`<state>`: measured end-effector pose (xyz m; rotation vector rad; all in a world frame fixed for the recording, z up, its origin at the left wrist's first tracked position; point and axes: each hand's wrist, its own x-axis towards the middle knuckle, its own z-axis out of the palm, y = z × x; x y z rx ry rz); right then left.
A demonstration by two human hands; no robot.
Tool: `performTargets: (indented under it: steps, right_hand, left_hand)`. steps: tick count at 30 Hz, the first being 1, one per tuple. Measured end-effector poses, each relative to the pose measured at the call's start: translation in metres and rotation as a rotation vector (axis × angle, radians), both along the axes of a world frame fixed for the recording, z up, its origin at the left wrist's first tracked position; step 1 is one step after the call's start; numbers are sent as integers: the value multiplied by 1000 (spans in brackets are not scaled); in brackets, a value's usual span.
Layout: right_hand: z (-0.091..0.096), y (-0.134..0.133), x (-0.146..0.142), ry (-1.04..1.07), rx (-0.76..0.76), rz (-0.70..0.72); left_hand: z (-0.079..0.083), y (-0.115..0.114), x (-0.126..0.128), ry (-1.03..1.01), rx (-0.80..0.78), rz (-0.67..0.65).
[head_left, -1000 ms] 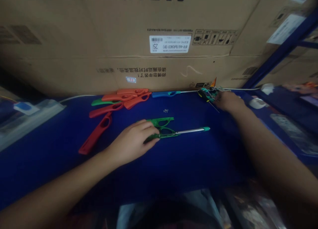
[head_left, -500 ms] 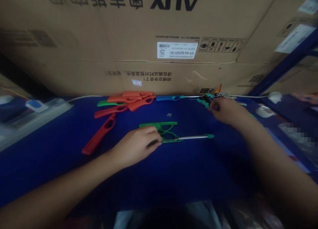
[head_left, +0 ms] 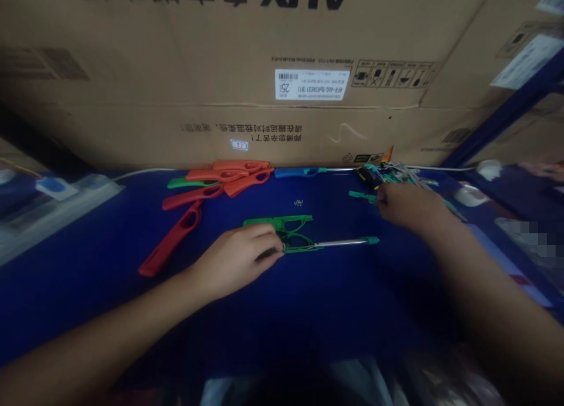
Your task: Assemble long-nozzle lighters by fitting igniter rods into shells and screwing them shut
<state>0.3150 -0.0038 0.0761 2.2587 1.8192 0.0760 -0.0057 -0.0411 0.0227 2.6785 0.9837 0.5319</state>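
Observation:
My left hand [head_left: 240, 256] is closed at the handle end of an opened green stick lighter [head_left: 304, 249], its metal tube [head_left: 341, 242] pointing right to a teal tip. Part of the handle is hidden under my fingers. Just behind lies a green lighter casing half [head_left: 299, 219]. At the back right, my right hand [head_left: 412, 206] pinches a small teal plastic part [head_left: 362, 195], which sticks out leftward from the fingertips. Beside it is a pile of teal parts with thin wires [head_left: 405, 174], and a black-and-yellow screwdriver handle [head_left: 366, 175].
Red and orange lighter casings [head_left: 180, 238] are grouped at the back left. A blue stick lighter [head_left: 296, 173] lies along the large cardboard box [head_left: 198, 118]. Tiny metal pieces [head_left: 298, 203] lie mid-table. A blue post [head_left: 497, 127] and a white cable stand right.
My right hand has drawn back slightly from the pile toward me, with the teal part now showing apart from it. My left hand stays on the green lighter. The view has shifted a little.

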Motion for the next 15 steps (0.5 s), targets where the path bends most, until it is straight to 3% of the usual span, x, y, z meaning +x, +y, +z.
performTargets:
  steps: [4, 10, 15]
  right_hand:
    - [5, -1, -2, 1, 51, -65]
    - [9, -2, -3, 65, 244, -97]
    - [4, 2, 1, 105, 264, -88]
  left_hand:
    - [1, 0, 1, 6, 6, 4]
    - [2, 0, 1, 10, 1, -1]
    - [3, 0, 0, 26, 2, -2]
